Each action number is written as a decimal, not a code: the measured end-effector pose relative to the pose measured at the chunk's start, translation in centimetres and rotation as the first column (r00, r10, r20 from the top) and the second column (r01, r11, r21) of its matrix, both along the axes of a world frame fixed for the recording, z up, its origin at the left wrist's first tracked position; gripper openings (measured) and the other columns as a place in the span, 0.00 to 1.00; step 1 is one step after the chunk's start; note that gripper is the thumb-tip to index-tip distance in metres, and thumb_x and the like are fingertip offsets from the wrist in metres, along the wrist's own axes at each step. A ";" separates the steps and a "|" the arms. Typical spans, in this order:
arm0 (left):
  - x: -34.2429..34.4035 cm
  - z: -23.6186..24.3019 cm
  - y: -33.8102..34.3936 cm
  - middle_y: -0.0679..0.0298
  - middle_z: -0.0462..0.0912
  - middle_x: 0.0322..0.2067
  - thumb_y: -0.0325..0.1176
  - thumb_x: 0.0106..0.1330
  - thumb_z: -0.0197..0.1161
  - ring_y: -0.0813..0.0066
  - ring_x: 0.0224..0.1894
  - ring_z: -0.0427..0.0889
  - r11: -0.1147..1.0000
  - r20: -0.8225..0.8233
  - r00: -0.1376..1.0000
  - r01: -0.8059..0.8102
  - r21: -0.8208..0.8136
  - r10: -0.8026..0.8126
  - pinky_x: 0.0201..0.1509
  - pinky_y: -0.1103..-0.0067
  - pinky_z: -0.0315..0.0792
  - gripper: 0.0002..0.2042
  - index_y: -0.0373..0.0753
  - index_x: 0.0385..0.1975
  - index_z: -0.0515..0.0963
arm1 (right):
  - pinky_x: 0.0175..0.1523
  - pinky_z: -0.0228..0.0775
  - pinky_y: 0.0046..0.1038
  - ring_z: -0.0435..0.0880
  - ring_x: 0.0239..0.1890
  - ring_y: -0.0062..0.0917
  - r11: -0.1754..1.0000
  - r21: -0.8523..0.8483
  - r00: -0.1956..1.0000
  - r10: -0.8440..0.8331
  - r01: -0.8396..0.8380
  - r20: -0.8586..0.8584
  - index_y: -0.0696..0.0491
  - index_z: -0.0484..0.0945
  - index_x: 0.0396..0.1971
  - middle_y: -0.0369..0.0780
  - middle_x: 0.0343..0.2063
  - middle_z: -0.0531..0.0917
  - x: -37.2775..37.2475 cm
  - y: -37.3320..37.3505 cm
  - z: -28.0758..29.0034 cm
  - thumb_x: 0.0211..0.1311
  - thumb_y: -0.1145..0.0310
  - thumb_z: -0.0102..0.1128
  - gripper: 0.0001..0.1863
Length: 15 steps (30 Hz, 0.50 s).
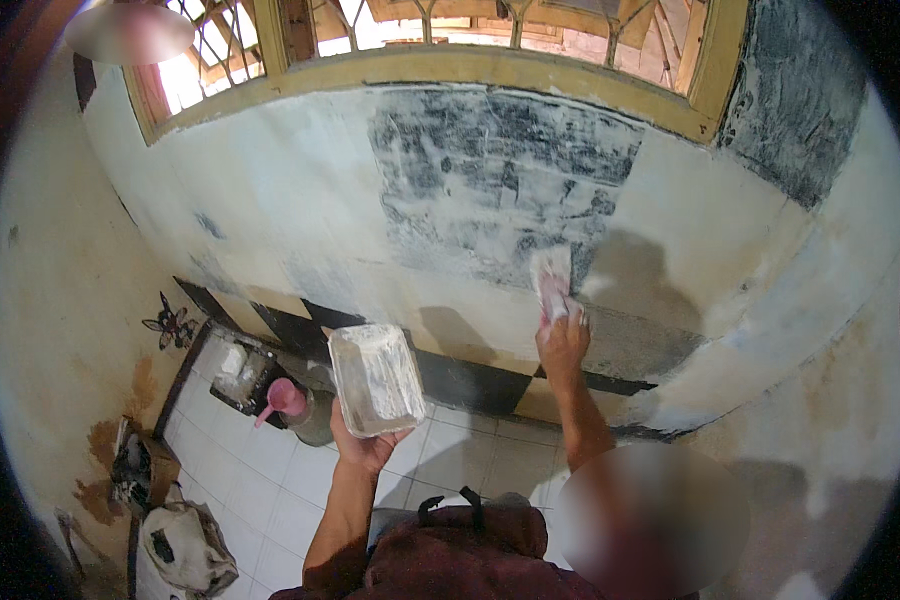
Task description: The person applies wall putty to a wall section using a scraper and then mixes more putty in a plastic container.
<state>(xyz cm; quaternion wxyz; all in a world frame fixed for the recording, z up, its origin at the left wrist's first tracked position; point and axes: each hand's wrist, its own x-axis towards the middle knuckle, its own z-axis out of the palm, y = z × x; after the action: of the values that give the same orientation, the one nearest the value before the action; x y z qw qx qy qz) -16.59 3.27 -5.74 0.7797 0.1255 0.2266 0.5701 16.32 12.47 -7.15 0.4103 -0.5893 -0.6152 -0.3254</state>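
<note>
My left hand (363,447) grips a rectangular metal pan (352,375) from below, near its lower end. White paste is smeared over the inside and rim of the pan. In my right hand (564,345) is a putty knife (551,268), its handle wrapped by my fingers. The whitish blade lies at the lower right edge of a dark wall patch (500,150), which is streaked with white filler. Blade and wall look to be touching. Pale, smoothed wall (310,200) surrounds the patch.
Above the patch runs a yellow wooden window frame (450,68) with a metal grille. Down on the tiled floor (290,475), to the left, stand a bucket (316,420) with a pink dipper (287,397), a dark tray (248,375) and a pale sack (188,545).
</note>
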 end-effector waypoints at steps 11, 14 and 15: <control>4.5 -0.9 -1.0 0.53 0.72 0.56 0.58 0.66 0.37 0.51 0.55 0.76 0.995 0.051 0.995 -0.090 0.031 0.088 0.54 0.53 0.73 0.33 0.40 0.62 0.63 | 0.42 0.75 0.44 0.81 0.38 0.42 0.924 -0.379 0.856 0.155 0.050 0.492 0.55 0.80 0.37 0.44 0.30 0.80 5.7 7.3 -0.9 0.51 0.72 0.54 0.12; 4.0 -1.4 -1.3 0.53 0.73 0.56 0.58 0.66 0.37 0.51 0.55 0.76 0.992 0.064 0.990 -0.125 0.034 0.122 0.54 0.53 0.73 0.33 0.40 0.62 0.64 | 0.45 0.76 0.43 0.83 0.39 0.41 0.987 -0.053 0.755 0.150 -0.151 0.638 0.55 0.79 0.46 0.45 0.34 0.82 4.3 6.4 -5.2 0.52 0.70 0.54 0.19; 3.9 -1.5 -1.5 0.53 0.73 0.56 0.58 0.66 0.37 0.51 0.55 0.76 0.990 0.065 0.989 -0.138 0.028 0.136 0.54 0.53 0.73 0.33 0.40 0.62 0.64 | 0.46 0.76 0.43 0.83 0.38 0.41 0.968 -0.049 0.747 0.222 -0.246 0.627 0.55 0.78 0.49 0.46 0.35 0.82 2.8 5.7 -4.4 0.53 0.70 0.53 0.21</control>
<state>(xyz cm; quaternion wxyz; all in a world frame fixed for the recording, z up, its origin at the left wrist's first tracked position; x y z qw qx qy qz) -12.67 1.81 -7.28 0.7433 0.1041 0.2006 0.6296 19.10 18.20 -11.53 0.2300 -0.3578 -0.7793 -0.4602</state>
